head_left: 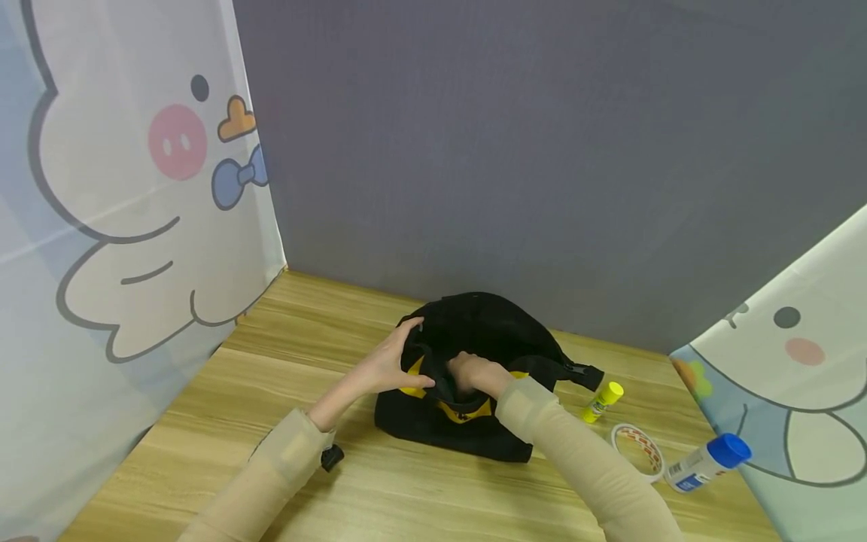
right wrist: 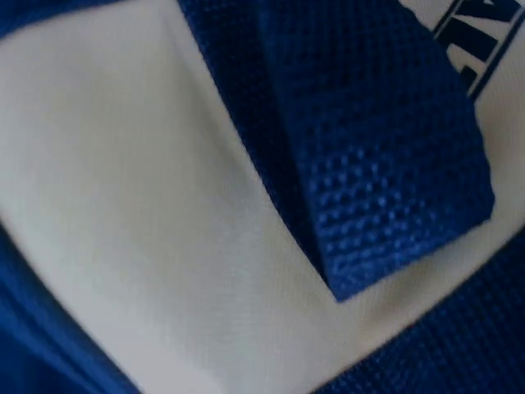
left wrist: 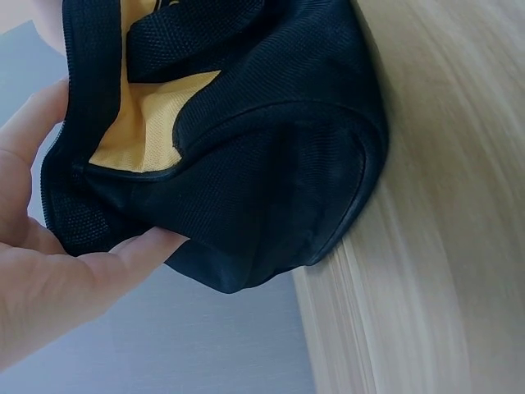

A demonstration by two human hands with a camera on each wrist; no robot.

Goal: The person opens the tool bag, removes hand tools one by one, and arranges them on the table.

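Observation:
A black zip bag [head_left: 474,444] with yellow panels lies on the wooden table, its top open. At the left of the opening, my left hand [head_left: 386,367] holds the bag's rim, thumb and fingers apart. The left wrist view shows this hand [left wrist: 57,275] with its fingers on either side of the zipped edge. My right hand [head_left: 477,373] reaches down into the bag; its fingertips are hidden inside, and so is anything they touch. Bag fabric [right wrist: 205,205] and a webbing strap [right wrist: 385,164] fill the right wrist view, with no fingers in sight.
Right of the bag are a yellow glue stick [head_left: 603,402], a roll of tape [head_left: 658,452] and a clear bottle with a blue cap [head_left: 707,463]. A small black object [head_left: 332,457] shows beside the left sleeve. A grey panel [head_left: 542,165] stands behind the table [head_left: 325,316].

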